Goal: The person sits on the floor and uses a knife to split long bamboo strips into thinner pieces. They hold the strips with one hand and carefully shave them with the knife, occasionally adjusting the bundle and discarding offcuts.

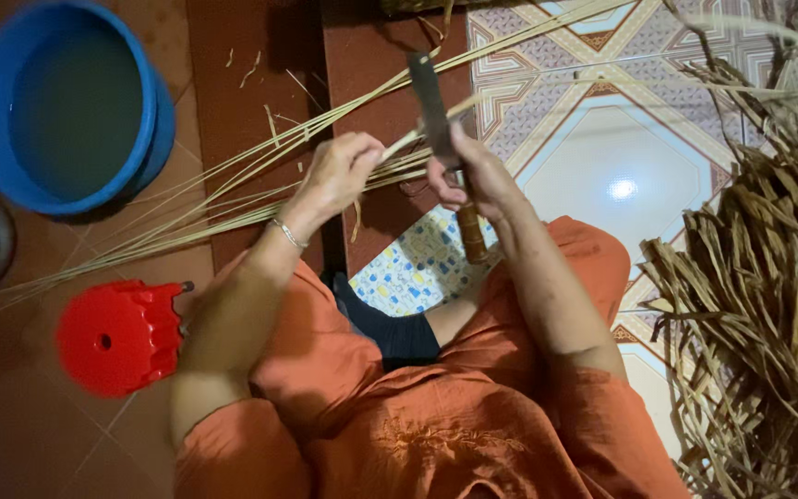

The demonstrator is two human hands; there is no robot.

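A thin cane strip (390,152) is pinched in the closed left hand (344,171), just left of the knife (436,120); the knife's wooden handle is clenched by the right hand (473,176); the strip is judged light, springy, splintery — best held close beside the blade.

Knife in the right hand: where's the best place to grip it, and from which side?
Probably by the brown wooden handle, coming from the person's side, below the blade. The knife stands with its flat dark blade pointing away and the handle towards the body. The right hand already wraps it near the top of the handle, while the left hand holds the pale strips.
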